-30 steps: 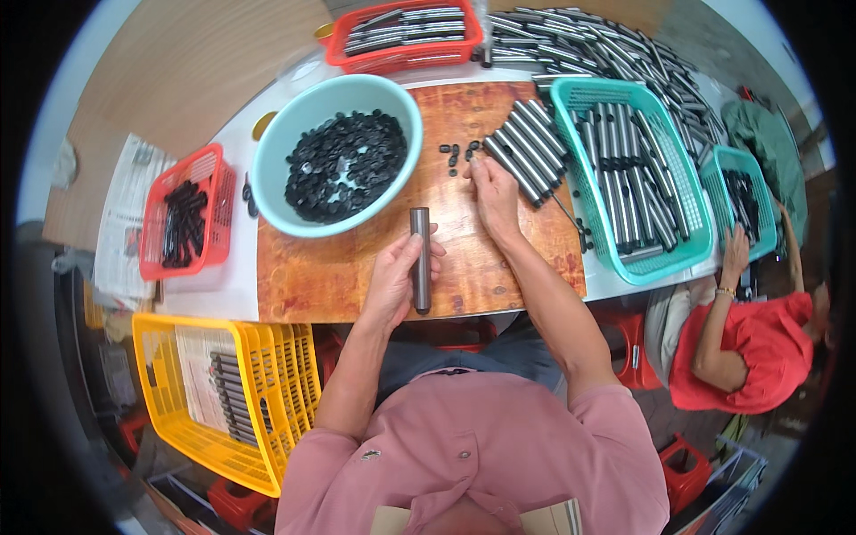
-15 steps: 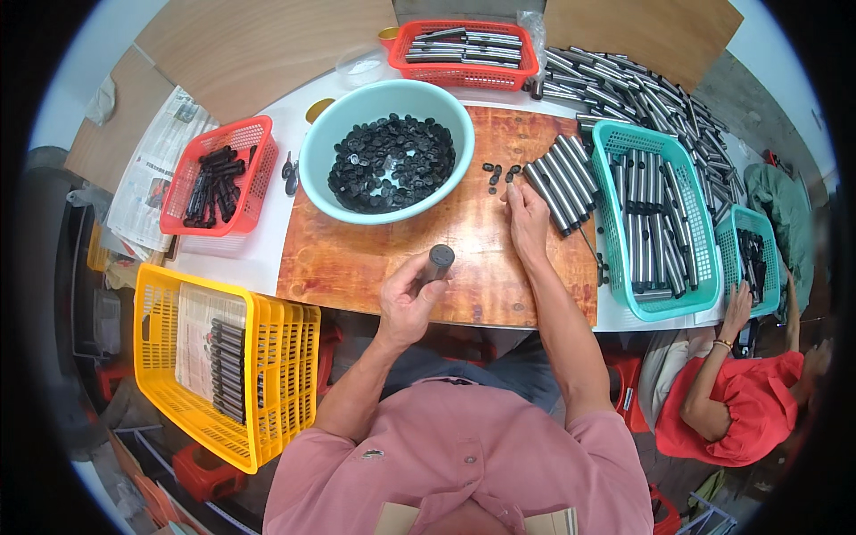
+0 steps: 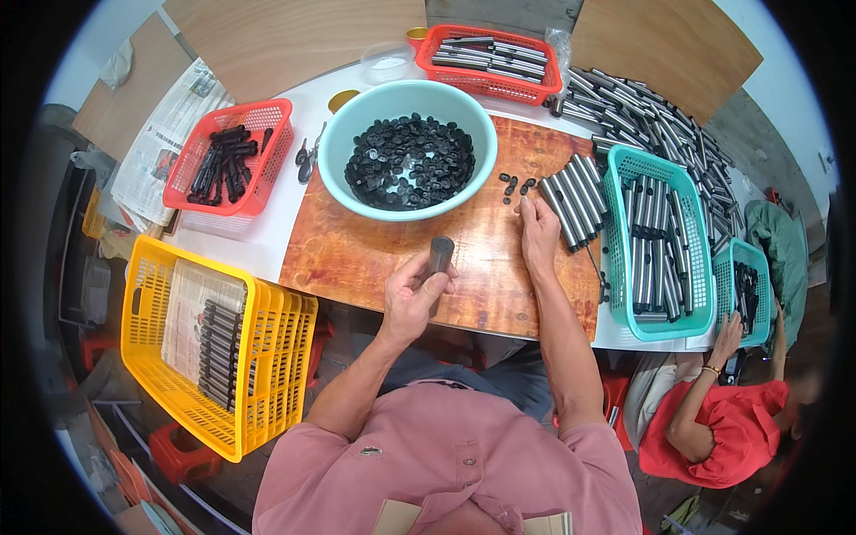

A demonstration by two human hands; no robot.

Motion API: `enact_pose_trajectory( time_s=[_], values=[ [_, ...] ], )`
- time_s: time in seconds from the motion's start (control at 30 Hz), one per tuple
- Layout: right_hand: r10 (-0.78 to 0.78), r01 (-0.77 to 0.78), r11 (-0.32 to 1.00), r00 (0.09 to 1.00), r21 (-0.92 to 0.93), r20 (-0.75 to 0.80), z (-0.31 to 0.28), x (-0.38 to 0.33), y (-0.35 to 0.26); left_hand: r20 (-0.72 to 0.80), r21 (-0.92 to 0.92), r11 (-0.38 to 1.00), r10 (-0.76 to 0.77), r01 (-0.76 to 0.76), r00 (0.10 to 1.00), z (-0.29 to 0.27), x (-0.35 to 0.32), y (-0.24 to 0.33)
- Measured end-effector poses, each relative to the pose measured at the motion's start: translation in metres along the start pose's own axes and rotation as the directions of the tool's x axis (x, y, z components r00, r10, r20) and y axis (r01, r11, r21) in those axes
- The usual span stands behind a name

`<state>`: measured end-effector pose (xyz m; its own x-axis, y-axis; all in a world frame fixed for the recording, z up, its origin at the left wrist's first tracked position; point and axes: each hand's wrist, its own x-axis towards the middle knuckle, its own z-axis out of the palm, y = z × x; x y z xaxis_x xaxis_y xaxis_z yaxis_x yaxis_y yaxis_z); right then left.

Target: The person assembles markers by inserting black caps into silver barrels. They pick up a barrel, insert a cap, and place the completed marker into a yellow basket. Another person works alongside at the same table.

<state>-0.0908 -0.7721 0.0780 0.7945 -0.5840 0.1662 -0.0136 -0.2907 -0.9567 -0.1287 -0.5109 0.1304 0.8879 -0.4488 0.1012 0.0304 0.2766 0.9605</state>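
Apparently partway through, the left hand [image 3: 410, 299] was wrapped around a dark tube [image 3: 440, 257] on the near side of the blue basin [image 3: 333, 162]; whether the right hand [image 3: 539, 236], near loose black caps [image 3: 509, 190] right of the basin, pinched anything was unclear. Rowed tubes [image 3: 219, 348] at its near left seemed done, but its heaped discs [image 3: 383, 160] suggested plenty remained.

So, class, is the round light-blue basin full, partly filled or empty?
Partly filled: small black pieces lie heaped across the basin's bottom, but bare wall shows above them and pale gaps between.
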Motion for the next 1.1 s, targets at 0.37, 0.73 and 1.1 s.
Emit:
enact_pose_trajectory(
  time_s=[0.37,0.73,1.1],
  values=[
    [-0.011,0.011,1.0,1.0,0.0,0.02,0.002,-0.002,0.0,-0.008,-0.07,0.992,0.108,-0.108,0.994,0.002,-0.002,-0.007],
    [0.007,-0.006,1.0,1.0,-0.009,0.019,-0.001,-0.001,-0.003,0.013,-0.393,0.911,-0.127,0.122,0.992,0.007,0.004,0.001],
    [-0.043,0.043,0.999,0.996,-0.002,0.076,-0.005,0.008,0.031,-0.069,-0.545,0.811,-0.296,0.213,0.953,-0.027,-0.011,0.021]
  ],
)
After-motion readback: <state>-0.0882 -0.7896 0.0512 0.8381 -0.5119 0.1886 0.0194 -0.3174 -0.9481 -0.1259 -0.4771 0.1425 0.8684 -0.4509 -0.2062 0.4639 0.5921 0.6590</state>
